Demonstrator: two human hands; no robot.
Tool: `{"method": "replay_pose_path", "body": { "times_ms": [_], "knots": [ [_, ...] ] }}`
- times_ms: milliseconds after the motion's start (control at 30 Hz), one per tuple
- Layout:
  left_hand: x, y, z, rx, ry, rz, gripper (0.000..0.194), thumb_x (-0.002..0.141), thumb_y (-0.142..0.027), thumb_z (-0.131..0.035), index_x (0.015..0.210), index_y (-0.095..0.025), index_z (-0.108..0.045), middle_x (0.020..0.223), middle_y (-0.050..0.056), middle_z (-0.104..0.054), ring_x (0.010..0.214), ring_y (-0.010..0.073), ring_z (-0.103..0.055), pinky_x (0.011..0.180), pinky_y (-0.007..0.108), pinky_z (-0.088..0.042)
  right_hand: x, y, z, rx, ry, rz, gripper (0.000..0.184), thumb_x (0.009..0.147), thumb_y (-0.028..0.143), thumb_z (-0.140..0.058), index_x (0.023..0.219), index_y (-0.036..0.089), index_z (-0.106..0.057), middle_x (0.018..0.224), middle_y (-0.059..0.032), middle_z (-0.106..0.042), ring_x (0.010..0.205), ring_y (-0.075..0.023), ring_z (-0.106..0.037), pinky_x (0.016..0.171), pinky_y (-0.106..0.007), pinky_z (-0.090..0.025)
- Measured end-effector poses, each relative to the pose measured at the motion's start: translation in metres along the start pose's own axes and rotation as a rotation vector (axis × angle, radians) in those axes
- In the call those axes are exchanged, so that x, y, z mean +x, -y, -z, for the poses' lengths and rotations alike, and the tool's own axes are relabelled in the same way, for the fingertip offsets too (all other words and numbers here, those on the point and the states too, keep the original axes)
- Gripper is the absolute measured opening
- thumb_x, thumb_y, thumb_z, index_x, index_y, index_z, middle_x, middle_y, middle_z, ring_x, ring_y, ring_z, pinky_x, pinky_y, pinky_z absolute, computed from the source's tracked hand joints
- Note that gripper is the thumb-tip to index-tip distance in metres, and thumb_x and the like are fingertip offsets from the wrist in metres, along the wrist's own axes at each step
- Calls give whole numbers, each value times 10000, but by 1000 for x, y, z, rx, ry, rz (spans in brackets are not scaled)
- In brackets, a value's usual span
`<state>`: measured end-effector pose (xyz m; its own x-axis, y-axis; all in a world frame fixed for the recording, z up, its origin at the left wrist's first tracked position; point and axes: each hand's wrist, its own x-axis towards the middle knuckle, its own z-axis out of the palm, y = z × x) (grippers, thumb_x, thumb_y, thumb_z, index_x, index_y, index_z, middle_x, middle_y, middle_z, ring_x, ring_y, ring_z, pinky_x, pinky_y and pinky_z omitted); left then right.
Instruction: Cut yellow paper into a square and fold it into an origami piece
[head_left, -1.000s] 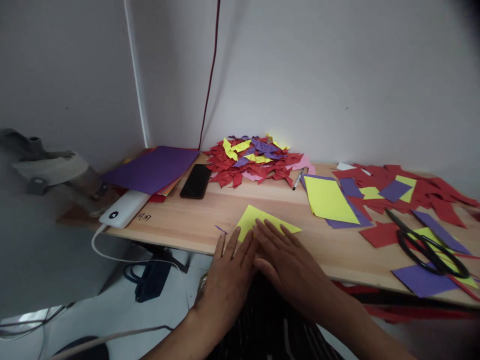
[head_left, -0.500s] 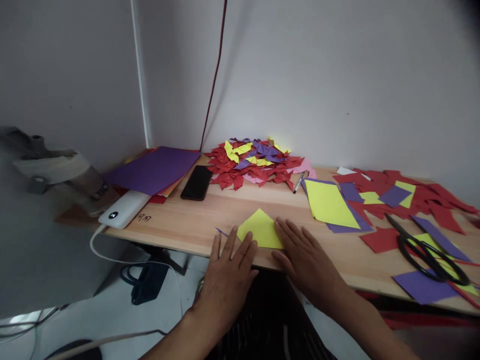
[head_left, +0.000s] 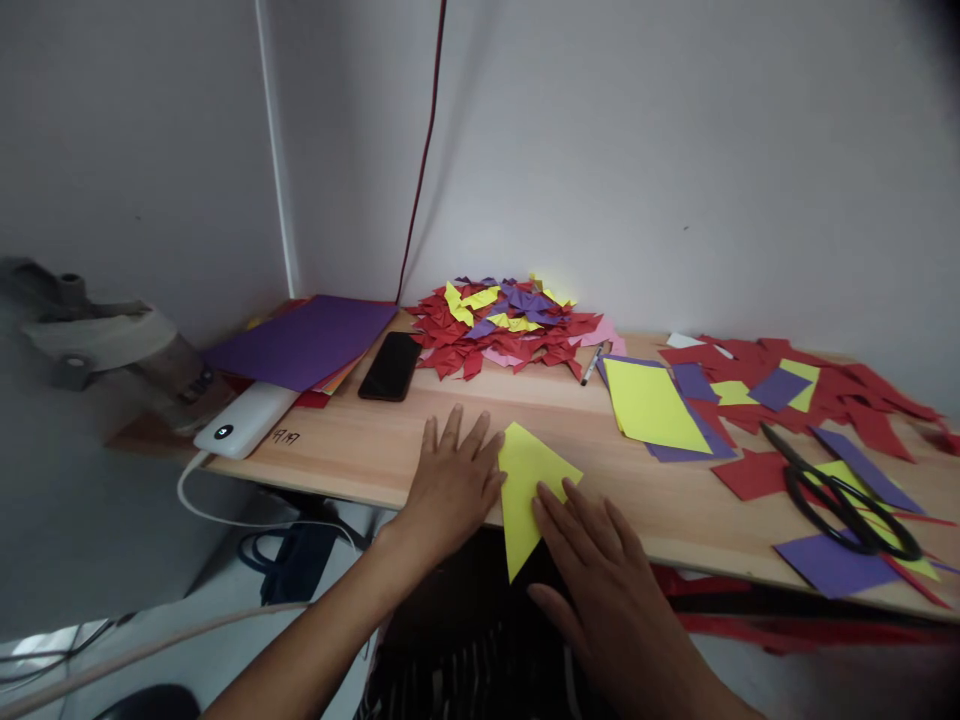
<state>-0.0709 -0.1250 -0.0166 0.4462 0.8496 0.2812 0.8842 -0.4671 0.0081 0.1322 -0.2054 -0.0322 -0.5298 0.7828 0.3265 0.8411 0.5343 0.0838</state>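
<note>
A folded piece of yellow paper (head_left: 531,465) lies at the table's front edge, one pointed corner hanging past it. My left hand (head_left: 456,480) rests flat on the table at the paper's left side, fingers spread, thumb side against its edge. My right hand (head_left: 592,550) lies over the paper's lower right side, its fingertips on the sheet and the thumb apart. Both hands are open. Part of the paper's right side is hidden under my right fingers.
Behind is a heap of folded red, yellow and purple paper pieces (head_left: 495,330). A black phone (head_left: 391,366), purple sheets (head_left: 307,340) and a white power bank (head_left: 247,420) are left. Yellow sheets (head_left: 654,405), a pen (head_left: 592,364), paper scraps (head_left: 750,472) and black scissors (head_left: 832,495) are right.
The yellow paper has been turned, so a corner now points toward me over the edge. My left hand has moved up beside it; my right hand has shifted lower onto it.
</note>
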Motion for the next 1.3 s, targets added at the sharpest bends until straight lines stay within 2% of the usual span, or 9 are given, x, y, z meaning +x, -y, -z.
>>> {"method": "replay_pose_path", "body": {
  "times_ms": [100, 167, 267, 400, 667, 1033, 1167, 1233, 1300],
  "knots": [
    [3, -1, 1, -41, -10, 18, 450, 946, -318, -435, 1391, -256, -474, 1510, 66, -403, 1406, 352, -310, 1101, 623, -287, 5, 3, -2, -18, -13, -8, 580, 909, 435, -472, 1385, 104, -491, 1459, -97, -471, 1358, -325, -394, 1053, -556, -340],
    [-3, -6, 4, -76, -38, -3, 450, 953, -232, -408, 1400, -215, -457, 1489, 72, -433, 1407, 290, -327, 1139, 548, -282, 7, 4, -3, -34, -14, -12, 577, 901, 432, -489, 1371, 98, -507, 1449, -100, -482, 1342, -331, -415, 1046, -557, -343],
    [-19, -17, 8, -142, -32, -116, 369, 977, -231, -366, 1284, -200, -567, 1406, 46, -535, 1395, 215, -359, 1175, 453, -265, 8, 6, -5, -50, -29, -8, 561, 896, 420, -497, 1353, 96, -526, 1439, -101, -492, 1323, -322, -444, 1049, -546, -343],
    [-29, -26, 5, -99, 21, -101, 420, 978, -350, -390, 1341, -187, -521, 1441, 53, -500, 1393, 258, -365, 1159, 499, -284, 8, 7, -7, -49, -52, -17, 548, 898, 412, -480, 1341, 94, -536, 1422, -111, -510, 1306, -293, -474, 1058, -515, -352],
    [6, -14, -5, 1, 59, -55, 455, 987, -312, -341, 1391, -146, -468, 1493, 65, -428, 1420, 275, -313, 1155, 538, -277, 8, 8, -11, -15, -52, -28, 557, 902, 407, -477, 1356, 87, -519, 1424, -129, -505, 1315, -296, -466, 1062, -518, -358],
    [18, -7, -8, -20, 78, -9, 464, 986, -316, -350, 1435, -212, -405, 1515, 48, -395, 1424, 296, -300, 1120, 568, -307, 19, 14, -20, -3, -67, -102, 558, 907, 404, -462, 1329, 48, -549, 1401, -189, -517, 1311, -331, -461, 1066, -542, -357],
    [10, -7, -5, -54, 52, -94, 500, 987, -340, -343, 1470, -211, -342, 1560, 45, -307, 1466, 291, -185, 1150, 575, -243, 23, 16, -21, -27, -65, -131, 561, 909, 427, -453, 1315, 57, -567, 1400, -184, -520, 1309, -329, -465, 1080, -530, -347],
    [-2, -10, -4, -81, 74, -152, 479, 995, -369, -310, 1438, -210, -399, 1534, 29, -365, 1457, 252, -227, 1179, 521, -219, 24, 16, -22, -27, -56, -134, 553, 906, 423, -459, 1310, 63, -573, 1406, -182, -514, 1316, -328, -458, 1084, -522, -345],
    [-12, -14, -5, -82, 82, -123, 489, 998, -382, -291, 1442, -205, -392, 1531, 29, -371, 1448, 248, -252, 1181, 515, -216, 24, 16, -22, -20, -54, -131, 550, 906, 413, -457, 1305, 53, -575, 1404, -192, -513, 1316, -333, -457, 1078, -526, -353]
  ]
}}
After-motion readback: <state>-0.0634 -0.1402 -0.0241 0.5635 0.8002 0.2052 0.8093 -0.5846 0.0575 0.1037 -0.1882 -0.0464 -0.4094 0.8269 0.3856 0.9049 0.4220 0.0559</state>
